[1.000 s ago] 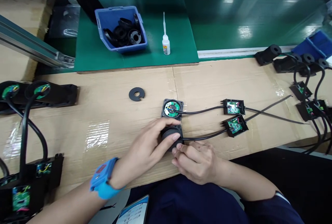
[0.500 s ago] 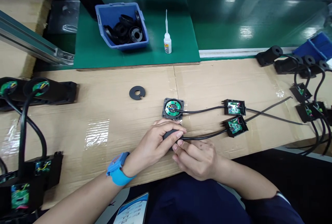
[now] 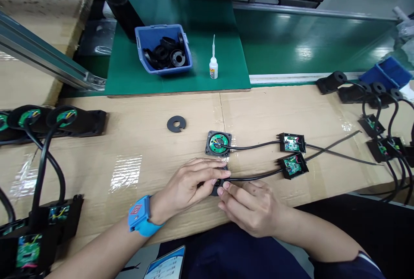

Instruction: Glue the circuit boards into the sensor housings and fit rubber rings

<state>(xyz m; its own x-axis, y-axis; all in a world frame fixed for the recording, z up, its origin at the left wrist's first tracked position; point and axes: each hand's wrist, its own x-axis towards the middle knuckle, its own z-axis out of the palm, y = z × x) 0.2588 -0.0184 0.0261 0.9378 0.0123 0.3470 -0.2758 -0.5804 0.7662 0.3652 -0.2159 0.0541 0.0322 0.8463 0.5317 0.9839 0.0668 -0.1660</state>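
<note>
My left hand (image 3: 194, 180), with a blue strap on its wrist, grips a small black round part (image 3: 217, 187) near the table's front edge. The fingers of my right hand (image 3: 247, 203) pinch the same part's right side, where a black cable (image 3: 255, 177) comes out. That cable runs right to an open black box with a green board (image 3: 293, 165). Just above my hands lies a square black housing with a round green board (image 3: 219, 143), wired to a second open box (image 3: 292, 142). A notched black ring (image 3: 176, 123) lies flat to the upper left.
A blue bin (image 3: 164, 72) of black rings and a white dropper bottle (image 3: 213, 67) stand on the green board. Black housings with thick cables (image 3: 77, 123) line the left side. More cabled housings (image 3: 331, 82) and a blue crate (image 3: 386, 73) are at the right.
The camera view has shifted, so the scene sits lower. My left fingers have straightened and spread over the black part, showing more of it; my right hand keeps its pinch.
</note>
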